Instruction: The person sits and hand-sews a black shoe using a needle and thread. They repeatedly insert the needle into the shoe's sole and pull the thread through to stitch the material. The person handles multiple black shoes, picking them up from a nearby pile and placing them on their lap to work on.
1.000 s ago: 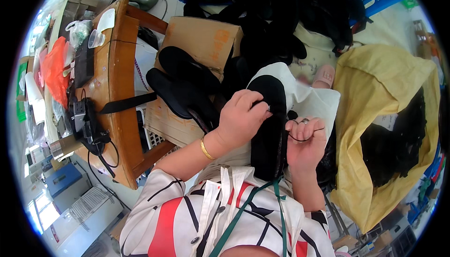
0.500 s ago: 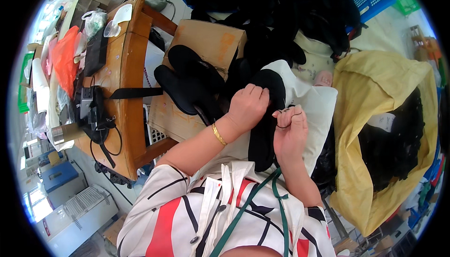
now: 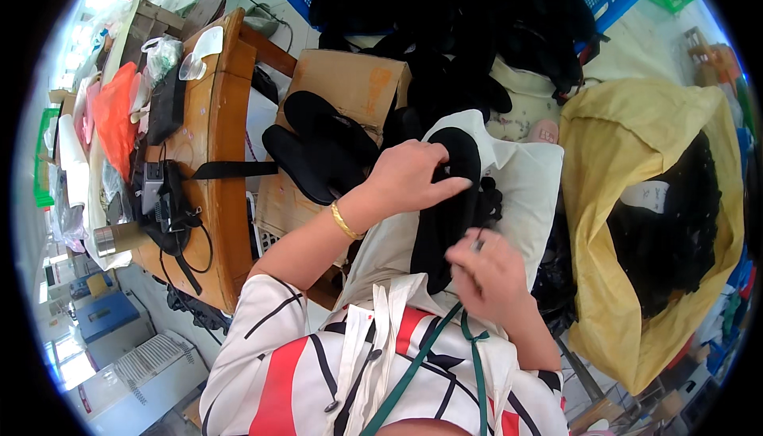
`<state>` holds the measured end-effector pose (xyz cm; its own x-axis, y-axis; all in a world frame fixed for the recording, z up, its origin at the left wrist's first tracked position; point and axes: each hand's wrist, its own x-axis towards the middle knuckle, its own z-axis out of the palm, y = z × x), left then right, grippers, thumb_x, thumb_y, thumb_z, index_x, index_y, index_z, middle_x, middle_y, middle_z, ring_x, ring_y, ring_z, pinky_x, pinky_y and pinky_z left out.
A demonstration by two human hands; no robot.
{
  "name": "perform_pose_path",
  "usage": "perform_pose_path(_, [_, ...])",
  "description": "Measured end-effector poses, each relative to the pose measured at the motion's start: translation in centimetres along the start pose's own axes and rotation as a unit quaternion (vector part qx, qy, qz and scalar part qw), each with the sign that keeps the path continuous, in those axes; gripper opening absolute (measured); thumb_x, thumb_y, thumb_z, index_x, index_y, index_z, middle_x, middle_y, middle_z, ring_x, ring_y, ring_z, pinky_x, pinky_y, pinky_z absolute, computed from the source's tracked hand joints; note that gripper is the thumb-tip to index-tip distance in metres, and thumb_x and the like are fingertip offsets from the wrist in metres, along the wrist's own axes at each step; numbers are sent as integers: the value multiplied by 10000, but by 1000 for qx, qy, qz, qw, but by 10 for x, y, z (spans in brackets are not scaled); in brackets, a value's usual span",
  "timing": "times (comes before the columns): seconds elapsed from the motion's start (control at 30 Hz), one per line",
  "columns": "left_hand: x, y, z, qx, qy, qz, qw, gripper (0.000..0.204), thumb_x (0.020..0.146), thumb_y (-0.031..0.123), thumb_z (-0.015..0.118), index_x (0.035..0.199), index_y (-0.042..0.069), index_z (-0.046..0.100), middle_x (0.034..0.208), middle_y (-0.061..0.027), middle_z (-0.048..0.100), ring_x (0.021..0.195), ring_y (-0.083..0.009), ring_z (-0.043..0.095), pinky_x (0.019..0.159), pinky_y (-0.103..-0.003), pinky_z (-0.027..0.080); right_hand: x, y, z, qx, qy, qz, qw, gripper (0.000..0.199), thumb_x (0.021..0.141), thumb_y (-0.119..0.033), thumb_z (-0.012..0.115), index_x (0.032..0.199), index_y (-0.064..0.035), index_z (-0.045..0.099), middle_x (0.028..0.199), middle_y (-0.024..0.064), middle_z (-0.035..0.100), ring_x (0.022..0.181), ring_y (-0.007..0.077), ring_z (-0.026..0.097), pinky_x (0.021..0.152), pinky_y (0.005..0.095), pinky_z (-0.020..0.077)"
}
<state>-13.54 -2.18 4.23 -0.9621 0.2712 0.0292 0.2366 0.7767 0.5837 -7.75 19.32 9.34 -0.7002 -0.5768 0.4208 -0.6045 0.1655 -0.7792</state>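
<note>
Left hand [image 3: 409,175] fingers [image 3: 453,188] curl around black insole [image 3: 453,197]; right hand [image 3: 486,273] pinches it.

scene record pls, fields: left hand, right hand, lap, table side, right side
left hand: grips the black sole near its top
right hand: pinches at the sole's lower edge; what it pinches too small to tell
lap: white cloth under the sole
table side: two black soles on a cardboard box
right side: yellow bag of black pieces

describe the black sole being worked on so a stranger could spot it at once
Start at the white cloth over the person's lap. On it lies a long black insole, the left hand pressing its top and the right hand at its lower end. The two other black insoles lie untouched on the cardboard box.
</note>
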Motion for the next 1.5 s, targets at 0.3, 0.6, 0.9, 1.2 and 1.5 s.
perform_pose_path(0.3, [16, 11, 11, 49, 83, -17, 995, 287, 797, 318, 736, 770, 52, 630, 708, -94, 607, 710, -277, 607, 604, -375, 489, -1, 8, -7, 472, 38, 280, 835, 221, 977, -24, 533, 1195, 14, 533, 928, 115, 686, 866, 154, 671, 764, 266, 532])
perform_pose_path(0.6, [10, -12, 11, -159, -26, -170, 972, 209, 800, 181, 675, 838, -20, 636, 675, -100, 623, 588, -214, 600, 575, -322, 499, 16, 63, 30, 262, 53, 450, 852, 144, 967, -132, 553, 1023, -23, 628, 659, 13, 595, 570, 80, 529, 551, 238, 439])
perform_pose_path(0.9, [3, -15, 21, -398, -15, -276, 875, 130, 872, 124, 665, 914, 1, 657, 729, 19, 617, 609, -35, 545, 527, -204, 457, 18, 77, 38, 135, 56, 392, 909, 137, 898, -89, 582, 974, 5, 648, 692, 119, 628, 555, 126, 521, 563, 277, 443])
perform_pose_path(1.2, [4, -16, 25, -401, 6, -262, 878, 148, 837, 144, 677, 857, -2, 662, 644, 24, 590, 527, -39, 525, 488, -220, 437, 21, 85, 37, 84, 36, 361, 928, 149, 868, -73, 575, 972, -4, 655, 745, 172, 665, 627, 260, 648, 605, 337, 496])
perform_pose_path(1.5, [11, -24, 15, -459, -75, -301, 833, 120, 867, 148, 660, 859, 28, 650, 706, 26, 599, 595, -43, 530, 551, -210, 452, 15, 85, 56, -147, 46, 206, 966, 86, 885, -67, 575, 969, -48, 573, 695, 125, 642, 647, 297, 661, 541, 396, 505])
